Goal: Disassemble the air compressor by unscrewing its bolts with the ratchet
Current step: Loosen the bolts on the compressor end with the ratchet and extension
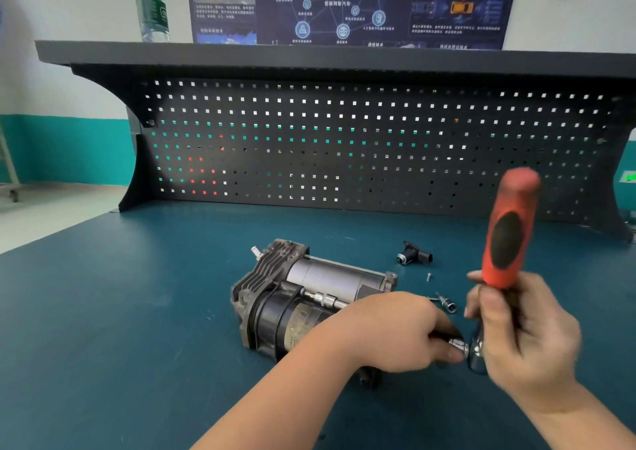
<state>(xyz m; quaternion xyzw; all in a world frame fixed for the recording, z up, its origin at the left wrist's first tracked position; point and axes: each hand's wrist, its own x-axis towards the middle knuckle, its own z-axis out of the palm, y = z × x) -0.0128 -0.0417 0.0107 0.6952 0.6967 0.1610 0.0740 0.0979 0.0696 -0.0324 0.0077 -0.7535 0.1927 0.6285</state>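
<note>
The air compressor [309, 298] is laid on its side on the blue table [103, 312]. The ratchet [509, 236] — red handle upright — is clasped by the right hand [526, 332]; its socket extension [459, 346] is pinched by the left hand [395, 332]. A loose bolt [428, 276] is seen nearby.

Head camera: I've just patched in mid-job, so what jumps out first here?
The red-and-black ratchet handle stands up at right, gripped low down by the right hand. Beside it the left hand pinches the socket at the ratchet's head. Behind the hands the air compressor lies on its side on the blue bench, with a small black part beyond it.
</note>
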